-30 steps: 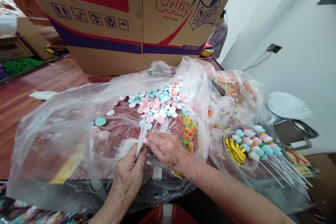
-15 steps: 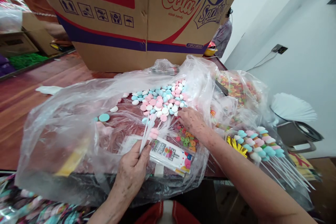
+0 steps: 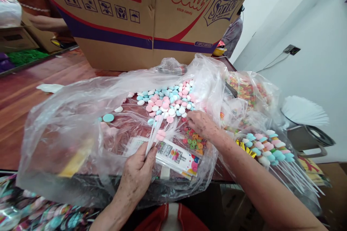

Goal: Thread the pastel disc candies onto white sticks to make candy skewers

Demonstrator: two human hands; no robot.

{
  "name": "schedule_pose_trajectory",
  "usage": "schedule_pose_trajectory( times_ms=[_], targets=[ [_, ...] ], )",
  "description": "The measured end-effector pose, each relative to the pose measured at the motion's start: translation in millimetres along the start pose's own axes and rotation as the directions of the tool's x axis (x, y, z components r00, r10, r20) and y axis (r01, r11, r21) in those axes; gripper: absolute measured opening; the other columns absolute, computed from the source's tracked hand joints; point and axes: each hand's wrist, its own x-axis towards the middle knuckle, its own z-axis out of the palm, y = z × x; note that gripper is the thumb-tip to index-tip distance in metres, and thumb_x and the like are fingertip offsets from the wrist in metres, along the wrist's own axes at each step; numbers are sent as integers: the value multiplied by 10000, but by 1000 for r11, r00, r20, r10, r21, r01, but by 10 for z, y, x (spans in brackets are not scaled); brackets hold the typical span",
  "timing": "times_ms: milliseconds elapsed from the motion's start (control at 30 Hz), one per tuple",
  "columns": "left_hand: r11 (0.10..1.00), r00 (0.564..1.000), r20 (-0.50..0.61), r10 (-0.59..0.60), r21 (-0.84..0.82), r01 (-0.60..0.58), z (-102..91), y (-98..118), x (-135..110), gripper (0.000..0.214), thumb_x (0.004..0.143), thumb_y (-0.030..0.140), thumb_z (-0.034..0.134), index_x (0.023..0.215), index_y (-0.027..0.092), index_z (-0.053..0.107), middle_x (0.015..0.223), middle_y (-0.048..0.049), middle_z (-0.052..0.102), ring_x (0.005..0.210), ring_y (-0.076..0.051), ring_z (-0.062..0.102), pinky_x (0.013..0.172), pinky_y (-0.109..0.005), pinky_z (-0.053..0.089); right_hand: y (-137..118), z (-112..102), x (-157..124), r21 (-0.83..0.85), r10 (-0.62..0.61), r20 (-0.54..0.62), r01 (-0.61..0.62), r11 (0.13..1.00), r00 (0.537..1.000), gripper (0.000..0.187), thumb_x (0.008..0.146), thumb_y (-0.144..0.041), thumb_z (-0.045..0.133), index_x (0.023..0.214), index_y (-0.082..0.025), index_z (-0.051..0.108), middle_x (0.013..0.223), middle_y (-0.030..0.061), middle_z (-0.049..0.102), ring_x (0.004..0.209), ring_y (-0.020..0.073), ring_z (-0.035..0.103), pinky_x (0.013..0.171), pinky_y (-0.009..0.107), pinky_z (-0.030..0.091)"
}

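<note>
My left hand [image 3: 137,175] is closed round a bunch of thin white sticks [image 3: 153,135] that point up and away, with pink candy near their tips. My right hand [image 3: 200,124] reaches forward over a heap of pink, blue and white candy discs [image 3: 165,103] lying on a clear plastic bag [image 3: 73,122]. Its fingers are curled at the near edge of the heap; what they pinch is hidden. Small coloured ring candies [image 3: 193,142] lie just below that hand. A printed white packet [image 3: 176,157] rests under the plastic by my left thumb.
A big cardboard box [image 3: 146,14] marked Cola Sprite stands behind the bag. To the right lie finished candy skewers [image 3: 271,149], gold twist ties [image 3: 245,149], a second bag of ring candies [image 3: 245,90] and a stack of white paper [image 3: 303,110]. Another person [image 3: 231,34] stands behind.
My right hand left the sticks by my left hand and reached forward to the disc heap, uncovering the printed packet. My left hand still grips the sticks.
</note>
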Motion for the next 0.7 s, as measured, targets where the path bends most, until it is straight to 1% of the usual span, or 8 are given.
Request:
schedule_pose_trajectory(
  times_ms=[100,200,267,367,433,500,567,700],
  targets=[
    [1000,1000,-7,1,19,-1,-3,7,-4,266,918,427,511,852,211,651,581,63,467,571,-154,455,584,-266,369,-67,-30,-89,15,-61,34,60,998,998,222,956,-140,459,1037,-169,664,1057,103,714,1000,224,644,808,286,448],
    [999,1000,-4,-1,36,2,-4,18,-10,274,917,432,509,875,211,665,568,73,443,556,-148,446,581,-259,368,-125,-7,-157,-9,-89,47,90,996,995,222,955,-131,463,1033,-148,670,1068,132,711,1014,237,640,840,295,462],
    [999,1000,-3,2,34,-2,-3,24,-12,270,919,430,508,837,212,646,568,76,446,555,-141,440,573,-253,357,-152,38,-181,-35,-122,29,123,992,992,227,962,-127,456,1044,-137,667,1078,150,708,1037,254,636,875,314,466],
    [1000,1000,-2,14,22,-14,-1,27,-11,278,925,419,506,747,219,581,570,75,451,556,-135,427,562,-248,345,-177,119,-188,-62,-159,-30,157,986,987,262,941,-95,445,1089,-145,655,1096,159,705,1080,286,622,910,352,464],
    [999,1000,-7,22,25,-21,0,26,-9,281,920,416,511,725,222,564,568,76,447,553,-134,425,561,-246,349,-184,143,-181,-55,-134,-51,131,990,990,300,920,-76,439,1126,-154,643,1094,156,707,1089,294,620,902,360,464],
    [999,1000,-12,23,35,-23,-1,26,-8,267,915,419,515,757,219,594,563,78,452,550,-136,439,564,-246,356,-177,129,-171,-18,-103,-38,102,995,994,312,905,-82,455,1150,-155,634,1102,149,710,1081,282,626,886,342,462],
    [999,1000,-9,19,36,-19,-2,30,-9,263,911,425,517,783,216,613,564,76,468,554,-140,461,570,-248,364,-154,93,-159,44,-73,-26,74,996,997,290,890,-100,481,1127,-157,639,1106,135,712,1054,258,633,861,315,452],
    [999,1000,-6,23,30,-22,3,52,-16,297,912,409,509,679,228,534,568,61,498,571,-146,486,581,-249,379,-100,64,-116,232,28,-63,-13,973,998,225,894,-157,495,1063,-179,642,1006,68,724,882,201,637,753,272,426]
  ],
)
